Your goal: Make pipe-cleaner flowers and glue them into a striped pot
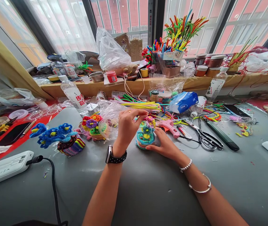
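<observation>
A small pipe-cleaner flower basket (144, 138), teal with blue and yellow blooms, stands on the grey table (148, 191). My right hand (165, 145) cups its right side, fingers wrapped against it. My left hand (128, 125) hovers just above and left of it, fingers curled with the tips pinched toward the top flowers; what they pinch is too small to name. A black watch is on the left wrist, bead and metal bracelets on the right.
Two finished flower baskets (63, 139) (93, 125) stand to the left. A pink glue gun (169, 127), scissors (206, 138), loose pipe cleaners (138, 105), a tissue pack (183, 102) and bottles lie behind. A white power strip (4, 168) with cable sits front left.
</observation>
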### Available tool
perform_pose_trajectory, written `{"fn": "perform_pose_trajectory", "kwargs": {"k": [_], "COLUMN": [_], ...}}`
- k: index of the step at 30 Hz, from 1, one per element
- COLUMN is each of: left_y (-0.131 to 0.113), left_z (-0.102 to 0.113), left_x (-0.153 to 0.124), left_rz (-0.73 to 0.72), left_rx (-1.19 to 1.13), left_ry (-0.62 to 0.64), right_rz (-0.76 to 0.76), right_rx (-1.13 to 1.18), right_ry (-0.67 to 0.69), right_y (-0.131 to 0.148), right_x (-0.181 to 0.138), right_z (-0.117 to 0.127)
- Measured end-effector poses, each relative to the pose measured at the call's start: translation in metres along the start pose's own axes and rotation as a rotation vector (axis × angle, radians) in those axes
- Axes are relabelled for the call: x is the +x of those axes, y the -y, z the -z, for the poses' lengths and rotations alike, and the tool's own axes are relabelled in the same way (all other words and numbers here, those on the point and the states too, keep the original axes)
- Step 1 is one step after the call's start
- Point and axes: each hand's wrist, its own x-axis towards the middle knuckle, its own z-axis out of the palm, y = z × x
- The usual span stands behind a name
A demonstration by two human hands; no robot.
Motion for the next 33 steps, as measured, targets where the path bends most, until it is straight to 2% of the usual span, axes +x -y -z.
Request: {"fn": "perform_pose_trajectory", "kwargs": {"k": [5, 12, 20, 26, 33], "left_y": [-0.005, -0.007, -0.011, -0.012, 0.001], "left_z": [0.0, -0.005, -0.002, -0.001, 0.01], "left_x": [0.0, -0.002, -0.011, -0.034, -0.058], "left_rz": [-0.009, -0.042, -0.026, -0.007, 0.086], "left_rx": [0.057, 0.074, 0.076, 0.066, 0.039], "left_ry": [0.006, 0.036, 0.014, -0.106, -0.144], "right_rz": [-0.038, -0.114, -0.208, -0.207, -0.212], "right_rx": [0.125, 0.2, 0.151, 0.136, 0.178], "right_ry": [-0.111, -0.434, -0.672, -0.718, -0.714], "right_y": [-0.006, -0.001, 0.002, 0.005, 0.004], "right_x": [0.002, 0.002, 0.001, 0.0, 0.0], "right_z": [0.003, 0.01, 0.013, 0.014, 0.012]}}
